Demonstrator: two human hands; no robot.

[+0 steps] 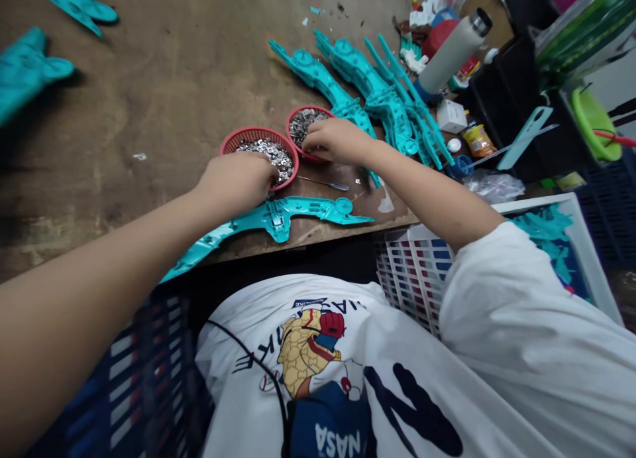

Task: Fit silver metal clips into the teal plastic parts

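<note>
Two red baskets stand side by side on the wooden table. My left hand [238, 183] reaches over the near rim of the larger basket [232, 140], its fingertips bent down among small metal clips [278, 158]. Over the smaller basket [289, 123], my right hand [338, 140] dips its fingers into small dark metal pieces [302, 123]. Whatever the fingers of either hand pinch is hidden. A long turquoise plastic part [278, 218] lies along the table's front edge, just below my left hand. Between it and the baskets is a thin screwdriver-like tool [325, 183].
Several turquoise parts [377, 93] lie beyond my right hand, others [24, 70] at the far left. A bottle [452, 55], a white box [451, 116] and clutter fill the right. White [417, 272] and blue [144, 372] crates stand below the table edge.
</note>
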